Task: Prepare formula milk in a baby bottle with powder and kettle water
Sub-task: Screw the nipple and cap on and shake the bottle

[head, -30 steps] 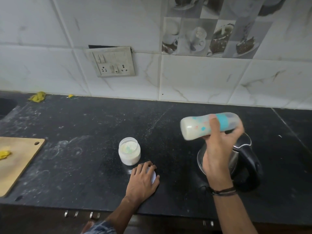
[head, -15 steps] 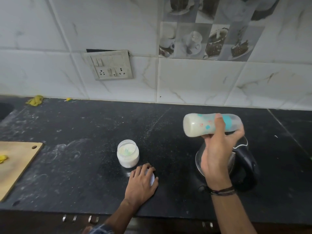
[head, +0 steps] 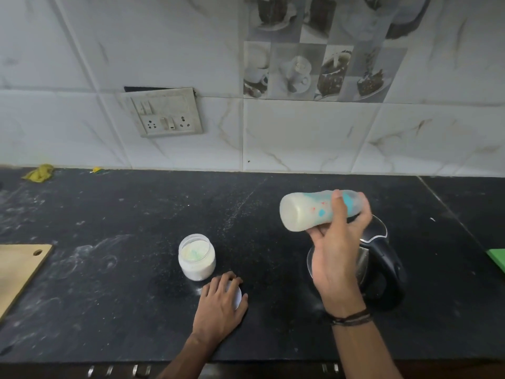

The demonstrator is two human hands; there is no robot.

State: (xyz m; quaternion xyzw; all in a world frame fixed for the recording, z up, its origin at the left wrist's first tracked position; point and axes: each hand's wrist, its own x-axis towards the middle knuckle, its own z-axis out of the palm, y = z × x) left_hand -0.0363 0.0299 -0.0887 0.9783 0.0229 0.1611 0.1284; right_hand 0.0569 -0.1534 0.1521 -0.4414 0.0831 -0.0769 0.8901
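Step in hand: mixing, by my judgement; the milky fill suggests that powder and water are already in the bottle.
Baby bottle [head: 308,212]: right of centre in the frame, held on its side in the air above the kettle, base toward the left, filled with pale, milky liquid; its teat end is hidden behind the hand.
Right hand [head: 337,253]: fingers and thumb clamped around the bottle's blue-printed middle, wrist raised over the kettle.
Left hand [head: 221,305]: lower centre, lying palm down on the white jar lid [head: 237,298], fingers curled over it; whether it grips the lid or only rests there I cannot tell.
Powder jar [head: 196,257]: open, standing upright on the black countertop [head: 109,296] just above the left hand, powder visible inside.
Kettle [head: 382,272]: black, lower right, under the right forearm, lid area partly hidden.
Next move calls for: standing the bottle upright on a bare patch of countertop clear of the kettle, then bringing the lid over the open jar and closing it.
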